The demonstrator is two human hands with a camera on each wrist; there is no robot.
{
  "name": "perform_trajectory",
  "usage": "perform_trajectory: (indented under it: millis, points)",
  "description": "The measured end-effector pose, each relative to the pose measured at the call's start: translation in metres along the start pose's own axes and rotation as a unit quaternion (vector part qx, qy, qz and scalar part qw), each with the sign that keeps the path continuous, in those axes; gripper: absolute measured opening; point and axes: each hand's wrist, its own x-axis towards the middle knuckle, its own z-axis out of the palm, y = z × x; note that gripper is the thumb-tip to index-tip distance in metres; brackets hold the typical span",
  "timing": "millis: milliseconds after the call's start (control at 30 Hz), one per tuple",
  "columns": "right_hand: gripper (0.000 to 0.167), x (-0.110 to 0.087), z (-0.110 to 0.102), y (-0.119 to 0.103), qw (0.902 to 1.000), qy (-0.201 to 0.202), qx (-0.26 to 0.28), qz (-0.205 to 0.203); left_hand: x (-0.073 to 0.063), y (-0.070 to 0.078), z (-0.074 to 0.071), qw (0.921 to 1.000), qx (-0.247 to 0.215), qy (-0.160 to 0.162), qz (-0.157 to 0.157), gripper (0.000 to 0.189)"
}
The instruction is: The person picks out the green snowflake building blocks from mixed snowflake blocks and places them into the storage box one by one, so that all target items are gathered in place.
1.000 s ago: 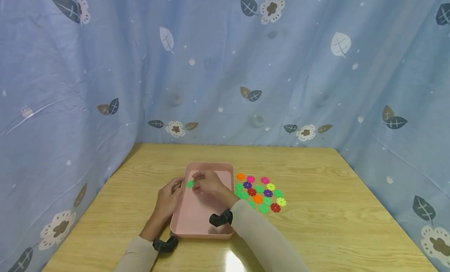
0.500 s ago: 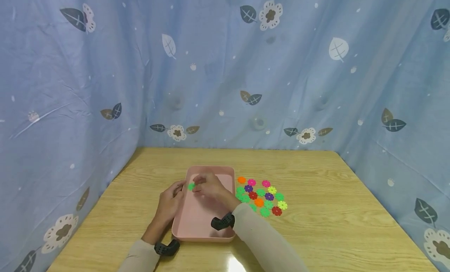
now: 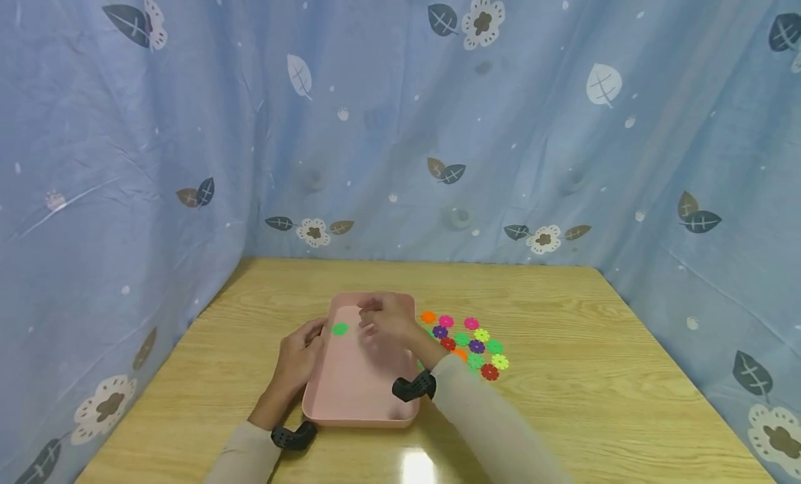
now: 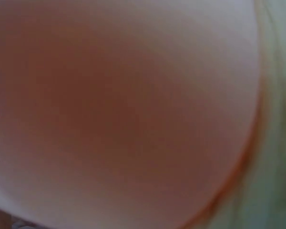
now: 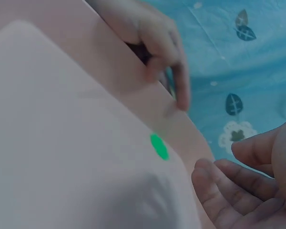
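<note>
A pink rectangular tray (image 3: 350,393) lies on the table, with one green flower-shaped disc (image 3: 340,329) near its far left corner. My left hand (image 3: 297,355) grips the tray's left rim; in the right wrist view its fingers (image 5: 182,90) hook over the wall. Above the tray floor, to the right of the disc, hovers my right hand (image 3: 391,324). Its fingers are loosely bent and hold nothing, as the right wrist view of that hand (image 5: 248,186) also shows. The blurred pink tray wall (image 4: 133,105) fills most of the left wrist view.
Right of the tray, several flower-shaped discs lie spread on the wooden table (image 3: 594,373), among them an orange disc (image 3: 428,317), a pink disc (image 3: 471,323) and a red disc (image 3: 490,372). My right forearm hides some. A blue patterned curtain (image 3: 388,122) surrounds the table.
My right hand has drawn back to the right from the green disc, which now lies fully in sight on the tray floor. The left hand has stayed on the rim.
</note>
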Motion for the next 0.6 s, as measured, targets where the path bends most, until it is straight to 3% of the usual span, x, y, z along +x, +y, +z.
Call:
perform_trajectory:
  millis: [233,600]
  points:
    - [0.024,-0.016,-0.041,-0.001,0.9984,0.024,-0.039,-0.033,-0.001,-0.002,0.001,1.0000,-0.004,0.000,-0.006,0.038]
    - [0.019,-0.049,-0.104,0.005,0.9870,0.088,-0.126,-0.046,0.000,-0.002,0.001,0.9996,-0.006,-0.010,-0.026,0.042]
